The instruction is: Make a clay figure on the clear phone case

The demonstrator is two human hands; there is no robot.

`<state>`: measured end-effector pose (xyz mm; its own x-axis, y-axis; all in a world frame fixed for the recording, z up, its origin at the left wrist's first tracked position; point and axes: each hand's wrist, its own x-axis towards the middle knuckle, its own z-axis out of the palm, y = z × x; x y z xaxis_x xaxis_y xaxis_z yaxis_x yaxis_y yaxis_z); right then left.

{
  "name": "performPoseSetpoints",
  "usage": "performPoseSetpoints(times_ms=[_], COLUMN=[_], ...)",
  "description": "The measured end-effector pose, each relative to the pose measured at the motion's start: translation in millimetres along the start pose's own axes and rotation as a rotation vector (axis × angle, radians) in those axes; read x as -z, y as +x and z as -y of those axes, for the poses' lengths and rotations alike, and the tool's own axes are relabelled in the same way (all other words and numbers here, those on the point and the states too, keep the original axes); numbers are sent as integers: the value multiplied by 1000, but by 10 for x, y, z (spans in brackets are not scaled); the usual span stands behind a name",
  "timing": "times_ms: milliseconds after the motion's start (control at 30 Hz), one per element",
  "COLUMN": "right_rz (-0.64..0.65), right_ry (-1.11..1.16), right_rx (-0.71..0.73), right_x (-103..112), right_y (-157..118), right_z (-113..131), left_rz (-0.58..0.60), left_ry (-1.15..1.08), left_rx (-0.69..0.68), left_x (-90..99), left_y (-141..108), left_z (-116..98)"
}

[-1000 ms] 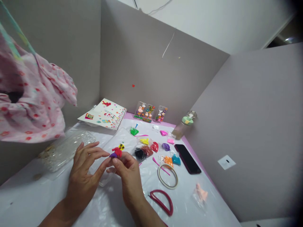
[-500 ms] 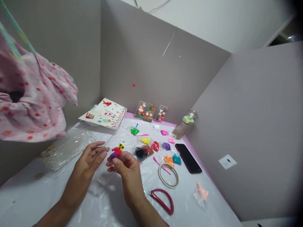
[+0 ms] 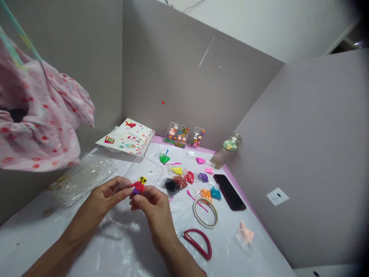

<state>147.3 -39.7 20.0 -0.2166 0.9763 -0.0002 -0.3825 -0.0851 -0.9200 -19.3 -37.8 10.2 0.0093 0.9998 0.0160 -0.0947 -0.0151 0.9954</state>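
A small clay figure (image 3: pixel 140 187) with a yellow-and-black head, red body and purple lower part is between my hands. My right hand (image 3: pixel 157 206) is closed around its lower part, thumb in front. My left hand (image 3: pixel 111 194) pinches the figure's outstretched red arm between thumb and fingers. Beneath and behind them lies a clear phone case (image 3: pixel 157 172) on the white-covered table (image 3: pixel 230 246); my hands hide part of it.
Several bagged clay lumps, like the red clay (image 3: pixel 189 177), lie beyond my hands. Rightward are a tape roll (image 3: pixel 216 221), red-handled scissors (image 3: pixel 210 246), a black phone (image 3: pixel 230 192) and a bottle (image 3: pixel 220 157). Decorated cases (image 3: pixel 197 137) lean on the wall; pink cloth (image 3: pixel 49 127) hangs left.
My left hand has moved right and closed its thumb and fingers on the figure's red arm. My right hand keeps its hold, with the figure shifted slightly left.
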Motion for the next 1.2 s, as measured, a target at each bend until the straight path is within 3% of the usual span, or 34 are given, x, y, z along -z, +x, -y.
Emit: performPoseSetpoints(times_ms=[267,900,1200], right_rz=[6,14,9], right_ry=[-4,-17,67], right_rx=[-4,1,-61], right_x=[-8,-10,5], right_y=[-10,-9,13], right_z=[22,54,41], left_rz=[45,6,15], left_ry=[-22,-17,-45], left_rx=[15,-15,-7], left_x=[-19,-53,-116], left_y=[-30,-43,-51], left_z=[-23,39,52])
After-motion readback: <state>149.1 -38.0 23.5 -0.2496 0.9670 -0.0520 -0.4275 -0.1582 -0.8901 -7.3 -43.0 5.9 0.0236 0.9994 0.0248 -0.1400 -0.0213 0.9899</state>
